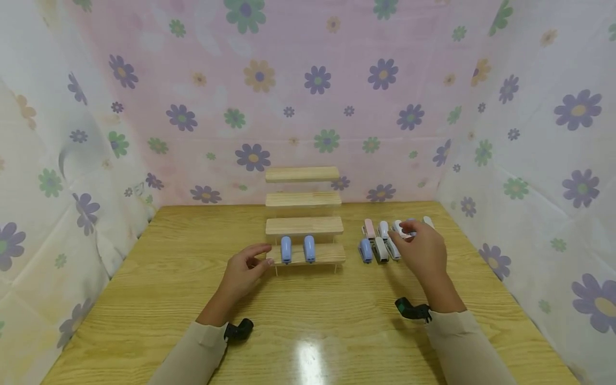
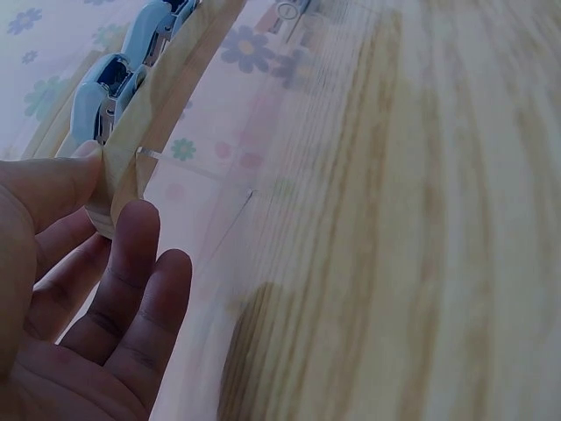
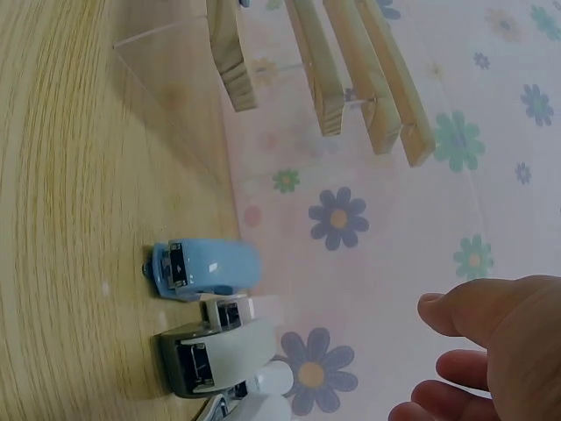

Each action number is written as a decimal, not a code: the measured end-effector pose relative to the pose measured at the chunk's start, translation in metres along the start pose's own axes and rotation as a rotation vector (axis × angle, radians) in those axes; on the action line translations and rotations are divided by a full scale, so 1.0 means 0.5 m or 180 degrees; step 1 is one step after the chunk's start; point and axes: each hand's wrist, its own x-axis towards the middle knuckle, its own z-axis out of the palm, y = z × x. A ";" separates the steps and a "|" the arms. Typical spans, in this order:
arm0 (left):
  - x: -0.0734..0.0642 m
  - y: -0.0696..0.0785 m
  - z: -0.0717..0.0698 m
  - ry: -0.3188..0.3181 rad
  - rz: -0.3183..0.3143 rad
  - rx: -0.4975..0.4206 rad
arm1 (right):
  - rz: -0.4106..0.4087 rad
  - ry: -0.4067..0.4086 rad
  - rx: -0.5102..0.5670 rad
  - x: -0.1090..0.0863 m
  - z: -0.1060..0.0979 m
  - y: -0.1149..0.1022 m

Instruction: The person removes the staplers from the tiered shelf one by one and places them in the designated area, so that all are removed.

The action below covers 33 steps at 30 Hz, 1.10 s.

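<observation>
My left hand (image 1: 244,272) holds the left end of the lowest board of a stepped wooden display rack (image 1: 305,226), thumb and index finger at its edges. On that board stand two blue mini staplers, a left one (image 1: 286,249) and a right one (image 1: 309,249). My right hand (image 1: 425,254) hovers above a group of staplers right of the rack, its fingers loosely bent with nothing visible between them. A blue stapler (image 3: 215,267) and a grey one (image 3: 223,355) sit at the near side of that group. The hand partly hides the others.
A pink stapler (image 1: 369,229) and several pale ones stand in the group's back row. The rack's three upper boards rise toward the flowered cloth backdrop (image 1: 289,128). Clear supports carry the boards over the wood-grain table (image 1: 308,321). Flowered cloth also hangs at both sides.
</observation>
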 end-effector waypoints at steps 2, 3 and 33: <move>0.000 0.000 0.000 -0.0002 0.0002 -0.0010 | 0.0003 -0.0007 0.0025 0.000 0.002 -0.006; 0.000 0.000 -0.001 -0.0006 0.0005 -0.0015 | -0.0005 -0.0021 0.0025 0.000 0.003 -0.009; 0.000 0.007 0.000 -0.0009 -0.0097 -0.0019 | -0.0287 -0.0211 0.0328 -0.007 0.050 -0.116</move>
